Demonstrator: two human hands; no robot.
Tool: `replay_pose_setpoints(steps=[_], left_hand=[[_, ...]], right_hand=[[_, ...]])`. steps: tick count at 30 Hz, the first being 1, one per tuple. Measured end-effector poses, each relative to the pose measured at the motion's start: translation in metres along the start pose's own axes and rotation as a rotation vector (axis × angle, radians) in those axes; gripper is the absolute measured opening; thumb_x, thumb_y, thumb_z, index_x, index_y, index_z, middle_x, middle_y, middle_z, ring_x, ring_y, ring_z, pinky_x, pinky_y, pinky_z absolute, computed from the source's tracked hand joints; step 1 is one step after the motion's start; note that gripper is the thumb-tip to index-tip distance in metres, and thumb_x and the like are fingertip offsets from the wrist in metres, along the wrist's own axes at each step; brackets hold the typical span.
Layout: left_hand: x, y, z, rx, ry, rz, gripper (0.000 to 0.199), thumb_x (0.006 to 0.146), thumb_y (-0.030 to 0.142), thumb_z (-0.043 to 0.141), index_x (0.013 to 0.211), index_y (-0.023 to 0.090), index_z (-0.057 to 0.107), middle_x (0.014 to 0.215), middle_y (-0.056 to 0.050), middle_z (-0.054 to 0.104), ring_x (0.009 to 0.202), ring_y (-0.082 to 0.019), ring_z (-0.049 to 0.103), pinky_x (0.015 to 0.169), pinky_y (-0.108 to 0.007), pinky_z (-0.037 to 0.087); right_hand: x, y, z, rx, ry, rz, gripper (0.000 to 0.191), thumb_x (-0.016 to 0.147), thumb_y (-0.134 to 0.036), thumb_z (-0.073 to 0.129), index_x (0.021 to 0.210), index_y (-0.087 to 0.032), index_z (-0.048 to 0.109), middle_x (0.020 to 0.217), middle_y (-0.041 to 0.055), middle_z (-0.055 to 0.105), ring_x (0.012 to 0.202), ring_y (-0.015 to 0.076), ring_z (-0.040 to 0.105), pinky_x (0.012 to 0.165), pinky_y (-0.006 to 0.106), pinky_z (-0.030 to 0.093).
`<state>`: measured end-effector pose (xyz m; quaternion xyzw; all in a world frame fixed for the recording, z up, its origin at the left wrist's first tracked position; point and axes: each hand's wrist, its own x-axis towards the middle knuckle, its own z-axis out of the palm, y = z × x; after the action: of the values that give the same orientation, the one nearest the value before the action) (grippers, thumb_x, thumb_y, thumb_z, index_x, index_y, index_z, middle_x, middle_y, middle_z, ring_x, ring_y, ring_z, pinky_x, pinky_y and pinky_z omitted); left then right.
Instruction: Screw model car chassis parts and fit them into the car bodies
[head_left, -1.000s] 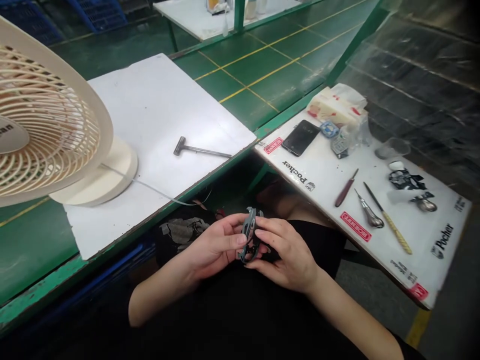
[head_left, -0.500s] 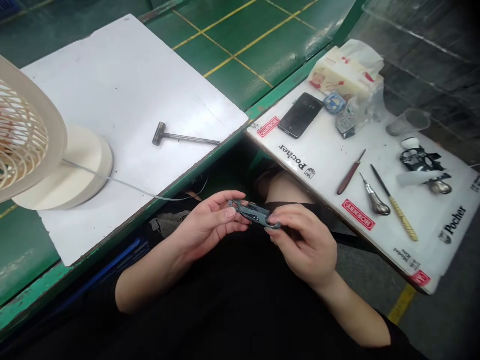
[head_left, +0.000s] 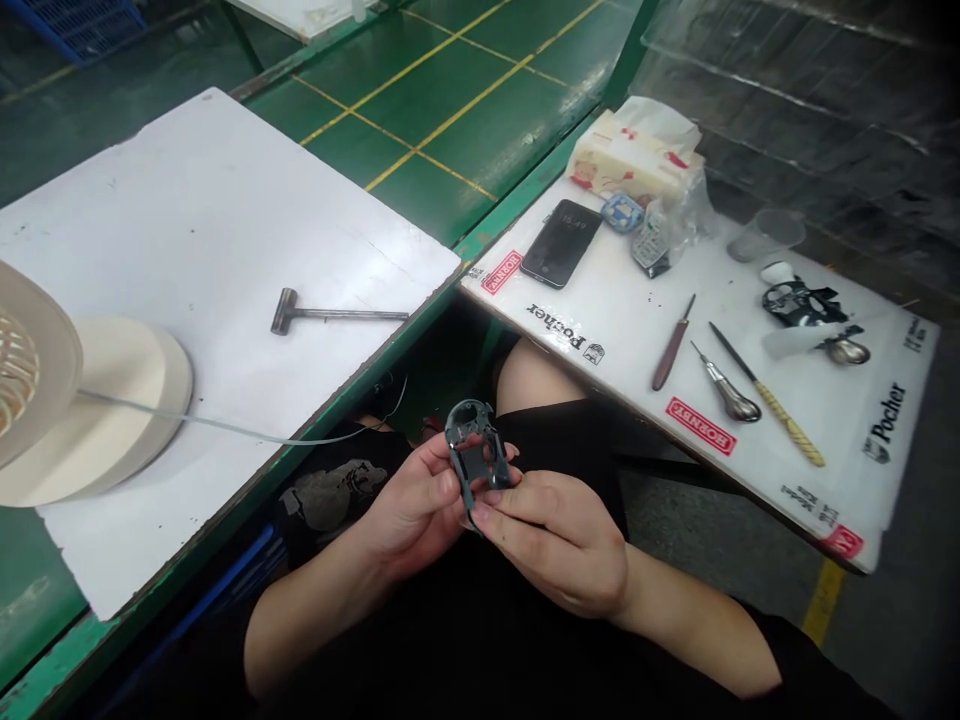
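A dark grey moulded plastic part (head_left: pixel 474 450) with a rounded, open-framed top stands upright between my hands, above my lap. My left hand (head_left: pixel 409 505) holds it from below and behind, with the fingers curled against its lower left side. My right hand (head_left: pixel 555 540) pinches its lower edge from the right, with the fingertips on the part. The lowest end of the part is hidden by my fingers.
To the right, a white Pocher board (head_left: pixel 720 400) holds a smartphone (head_left: pixel 561 243), a red-handled tool (head_left: pixel 671 345), and several other hand tools. A small metal hammer (head_left: pixel 330 316) lies on the white sheet (head_left: pixel 210 220) at left, near a cream fan base (head_left: pixel 112 410).
The grey part has turned from lying nearly flat and lengthwise to standing upright, with its open face toward me. My view has swung, sliding the fan further left.
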<state>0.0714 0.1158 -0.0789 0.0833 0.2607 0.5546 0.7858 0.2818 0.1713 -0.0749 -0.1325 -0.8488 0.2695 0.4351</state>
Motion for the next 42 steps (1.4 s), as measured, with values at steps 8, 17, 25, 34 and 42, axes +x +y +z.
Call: replay_pose_setpoints(steps=[8,17,25,34,42], left_hand=[[-0.003,0.008,-0.007,0.08,0.111,0.03,0.064,0.078,0.04,0.116,0.134,0.022,0.09,0.128,-0.011,0.092,0.114,-0.028,0.09,0.106,-0.035,0.073],[-0.003,0.018,-0.021,0.096,0.372,0.057,0.05,0.092,0.036,0.104,0.14,0.028,0.09,0.138,-0.01,0.09,0.125,-0.032,0.088,0.112,-0.042,0.075],[0.002,0.008,-0.022,0.155,0.307,-0.025,0.056,0.083,0.043,0.11,0.134,0.028,0.093,0.144,-0.015,0.089,0.123,-0.037,0.089,0.108,-0.047,0.077],[-0.014,0.007,-0.038,0.025,0.216,0.052,0.053,0.098,0.04,0.096,0.148,0.024,0.088,0.145,-0.018,0.086,0.129,-0.038,0.086,0.116,-0.05,0.073],[-0.02,0.023,-0.019,0.024,0.101,0.101,0.037,0.101,0.034,0.096,0.136,0.025,0.091,0.138,-0.014,0.089,0.118,-0.028,0.089,0.107,-0.038,0.074]], right_hand=[[0.008,0.006,0.012,0.118,0.006,0.029,0.046,0.109,-0.006,0.08,0.155,-0.014,0.077,0.12,0.0125,0.091,0.107,0.0236,0.09,0.094,0.037,0.079],[-0.017,0.067,-0.093,-0.726,0.31,0.681,0.028,0.117,-0.043,0.071,0.132,-0.025,0.085,0.112,0.0119,0.085,0.095,0.0293,0.081,0.096,0.05,0.071],[-0.004,0.123,-0.114,-0.851,0.24,1.13,0.08,0.108,-0.063,0.07,0.172,-0.016,0.063,0.125,0.0201,0.086,0.117,0.0429,0.082,0.101,0.057,0.067],[0.011,0.1,-0.116,-0.719,0.324,1.182,0.068,0.105,-0.039,0.067,0.169,-0.015,0.066,0.109,0.0139,0.086,0.098,0.0368,0.083,0.097,0.056,0.068],[0.001,0.015,-0.057,0.779,0.256,0.948,0.039,0.119,-0.041,0.072,0.159,-0.037,0.073,0.108,0.0042,0.081,0.071,0.0169,0.078,0.058,0.029,0.064]])
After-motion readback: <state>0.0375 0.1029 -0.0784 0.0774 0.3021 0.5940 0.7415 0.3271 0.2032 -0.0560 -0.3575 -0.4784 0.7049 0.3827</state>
